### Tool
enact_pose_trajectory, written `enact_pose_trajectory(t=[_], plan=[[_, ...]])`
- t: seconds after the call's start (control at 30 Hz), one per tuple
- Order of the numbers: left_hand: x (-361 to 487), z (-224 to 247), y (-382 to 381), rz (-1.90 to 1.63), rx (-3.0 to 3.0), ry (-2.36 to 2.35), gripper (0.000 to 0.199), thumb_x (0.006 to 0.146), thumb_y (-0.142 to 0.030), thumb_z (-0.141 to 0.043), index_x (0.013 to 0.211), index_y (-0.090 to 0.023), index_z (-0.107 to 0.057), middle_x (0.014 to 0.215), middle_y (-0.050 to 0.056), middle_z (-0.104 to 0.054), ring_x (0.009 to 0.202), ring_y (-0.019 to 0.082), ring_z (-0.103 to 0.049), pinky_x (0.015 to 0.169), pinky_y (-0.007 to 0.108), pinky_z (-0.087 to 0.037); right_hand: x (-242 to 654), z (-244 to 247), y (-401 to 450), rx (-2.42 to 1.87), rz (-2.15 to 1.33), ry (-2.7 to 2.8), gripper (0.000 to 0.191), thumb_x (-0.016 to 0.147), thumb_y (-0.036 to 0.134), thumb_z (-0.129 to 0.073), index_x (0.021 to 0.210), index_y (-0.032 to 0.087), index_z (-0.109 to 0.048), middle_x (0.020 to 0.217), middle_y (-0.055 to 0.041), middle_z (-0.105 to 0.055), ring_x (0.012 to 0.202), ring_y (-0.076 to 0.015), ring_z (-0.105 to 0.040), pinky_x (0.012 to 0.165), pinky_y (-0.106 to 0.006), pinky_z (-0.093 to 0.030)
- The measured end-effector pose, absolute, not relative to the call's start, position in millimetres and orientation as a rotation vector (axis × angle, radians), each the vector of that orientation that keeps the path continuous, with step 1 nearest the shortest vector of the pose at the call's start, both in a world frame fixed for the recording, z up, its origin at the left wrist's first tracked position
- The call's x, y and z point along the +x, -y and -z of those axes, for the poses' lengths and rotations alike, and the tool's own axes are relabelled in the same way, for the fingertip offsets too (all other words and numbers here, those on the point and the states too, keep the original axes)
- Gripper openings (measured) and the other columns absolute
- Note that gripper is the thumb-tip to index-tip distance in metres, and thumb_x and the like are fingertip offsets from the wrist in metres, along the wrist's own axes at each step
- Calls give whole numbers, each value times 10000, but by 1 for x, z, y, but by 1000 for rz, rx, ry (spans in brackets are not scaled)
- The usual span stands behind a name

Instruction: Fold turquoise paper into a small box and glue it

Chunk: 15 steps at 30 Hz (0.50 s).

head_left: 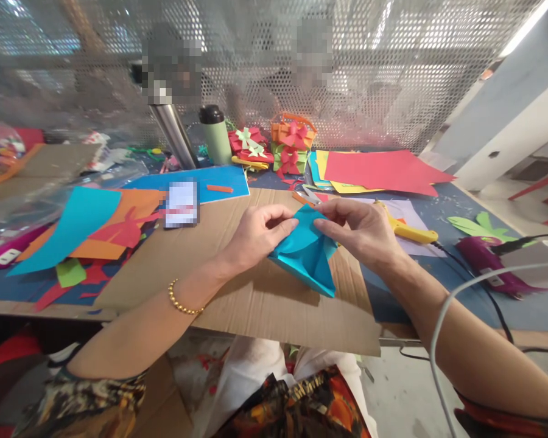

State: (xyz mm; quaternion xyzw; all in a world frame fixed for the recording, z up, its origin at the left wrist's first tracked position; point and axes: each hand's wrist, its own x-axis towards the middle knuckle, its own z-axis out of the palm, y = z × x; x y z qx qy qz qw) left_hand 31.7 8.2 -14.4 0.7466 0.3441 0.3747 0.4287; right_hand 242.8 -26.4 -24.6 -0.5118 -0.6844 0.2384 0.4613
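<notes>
I hold a folded blue paper piece (305, 246) between my two hands, over a sheet of brown cardboard (201, 267). My left hand (265, 231) pinches its upper left edge between thumb and bent fingers; my right hand (358, 228) pinches the upper right edge the same way, thumb on the near side. The lower part hangs open toward me, below my fingertips. Just beyond my hands lie scissors (309, 195), partly hidden. Just to the right of my right hand, a yellow glue gun (413, 232) rests on lilac paper (408, 212); farther right is a purple device (477, 261). Beyond my right hand, a red sheet (369, 170) tops a stack of coloured paper. Well beyond both hands stand paper boxes with bows (293, 146), and left of them a green bottle (217, 143). To the left of my left hand, past a blurred white rectangle (181, 204), lies a curved blue sheet (77, 222) over orange paper (100, 250).
</notes>
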Motion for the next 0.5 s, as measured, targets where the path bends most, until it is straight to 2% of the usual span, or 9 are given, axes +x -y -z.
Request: enact_pose_trajectory(t=[0.07, 0.2, 0.27, 0.4, 0.5], plan=[[31, 15, -8, -944, 1910, -880, 263, 876, -375, -637, 704, -178, -668, 620, -16, -529, 608, 120, -443, 552, 259, -351, 242, 23, 28, -1242, -564, 1705, 257, 849, 407, -710, 958, 199, -812, 764, -28, -703, 653, -152, -519, 634, -333, -408], [30, 16, -8, -956, 1966, -883, 323, 904, -374, -611, 657, -171, -657, 599, -19, -485, 591, 115, -395, 535, 266, -303, 241, 16, 34, -1112, -523, 1810, 274, 942, 421, -649, 872, 206, -804, 773, -43, -710, 689, -172, -579, 677, -346, -461], [30, 17, -9, -960, 1987, -893, 310, 904, -356, -607, 665, -168, -667, 597, -23, -481, 588, 112, -387, 539, 266, -303, 242, 14, 36, -1053, -501, 1862, 252, 960, 347, -609, 884, 211, -808, 789, -42, -718, 715, -181, -616, 695, -348, -485], [30, 18, -10, -956, 2007, -896, 242, 903, -308, -613, 754, -158, -730, 638, -15, -564, 603, 113, -436, 568, 261, -351, 248, 18, 32, -954, -468, 1922, 284, 890, 152, -556, 942, 233, -823, 851, -21, -769, 768, -183, -683, 729, -341, -533], [31, 18, -11, -959, 2021, -846, 215, 899, -275, -625, 767, -154, -744, 685, 6, -626, 636, 120, -500, 591, 260, -396, 249, 23, 28, -909, -440, 1901, 298, 863, 114, -556, 918, 245, -818, 843, -8, -786, 776, -179, -712, 740, -333, -562]])
